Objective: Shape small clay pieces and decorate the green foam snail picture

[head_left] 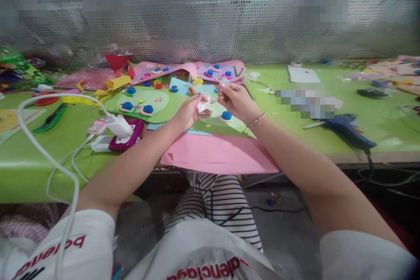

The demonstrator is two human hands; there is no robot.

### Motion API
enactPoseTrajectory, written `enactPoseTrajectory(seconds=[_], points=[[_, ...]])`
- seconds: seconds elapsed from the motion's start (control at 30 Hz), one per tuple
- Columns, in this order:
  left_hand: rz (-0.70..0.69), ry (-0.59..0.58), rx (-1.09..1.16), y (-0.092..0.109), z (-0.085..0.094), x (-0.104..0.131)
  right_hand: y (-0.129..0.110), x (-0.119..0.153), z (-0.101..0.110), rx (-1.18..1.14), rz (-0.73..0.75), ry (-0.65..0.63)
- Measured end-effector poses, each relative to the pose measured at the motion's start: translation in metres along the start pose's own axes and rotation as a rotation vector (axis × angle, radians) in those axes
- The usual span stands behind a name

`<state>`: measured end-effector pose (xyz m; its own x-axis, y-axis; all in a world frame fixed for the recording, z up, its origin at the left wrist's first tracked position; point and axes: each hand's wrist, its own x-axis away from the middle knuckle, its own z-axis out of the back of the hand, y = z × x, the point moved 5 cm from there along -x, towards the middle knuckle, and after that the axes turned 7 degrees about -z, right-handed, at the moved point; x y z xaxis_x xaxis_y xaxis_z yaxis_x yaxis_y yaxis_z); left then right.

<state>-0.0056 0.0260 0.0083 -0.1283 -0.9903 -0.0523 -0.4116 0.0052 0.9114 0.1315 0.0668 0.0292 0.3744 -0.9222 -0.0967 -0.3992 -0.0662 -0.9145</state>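
Observation:
Above a green sheet (164,116) with blue domed pieces, my two hands are close together. My left hand (192,113) is closed on a small clear plastic bag (203,104). Just to its right, my right hand (233,98) is pinched, its fingertips at a small pale, translucent thing too blurred to name. A blue domed piece (225,116) lies on the sheet below my right hand. Pink paper (219,153) lies at the table's front edge. Behind my hands is a pink sheet (183,70) with small clay-like pieces on it.
A purple power socket (126,136) with white plugs and cables is at the left, beside a green cutter (50,119). At the right lies a blue glue gun (349,131) with its cord over the table edge. A perforated metal panel (210,13) stands behind.

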Motion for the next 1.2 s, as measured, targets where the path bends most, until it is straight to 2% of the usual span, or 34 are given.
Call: enactPoseTrajectory(seconds=[0.17,0.37,0.57,0.87,1.2], points=[[0.024,0.016,0.008,0.000,0.000,0.001,-0.002,-0.001,0.002,0.004,-0.035,0.018],[0.013,0.007,0.007,0.000,-0.001,0.001,-0.005,-0.002,0.008,0.015,0.002,0.101],[0.019,0.005,0.013,-0.001,-0.001,0.001,-0.010,-0.002,0.008,0.054,0.049,0.075],[0.008,-0.015,0.026,0.000,-0.001,0.001,-0.007,0.004,0.000,-0.028,-0.029,0.086],[0.042,-0.041,-0.028,-0.001,-0.008,0.007,-0.003,0.003,0.002,0.099,-0.002,0.044]])
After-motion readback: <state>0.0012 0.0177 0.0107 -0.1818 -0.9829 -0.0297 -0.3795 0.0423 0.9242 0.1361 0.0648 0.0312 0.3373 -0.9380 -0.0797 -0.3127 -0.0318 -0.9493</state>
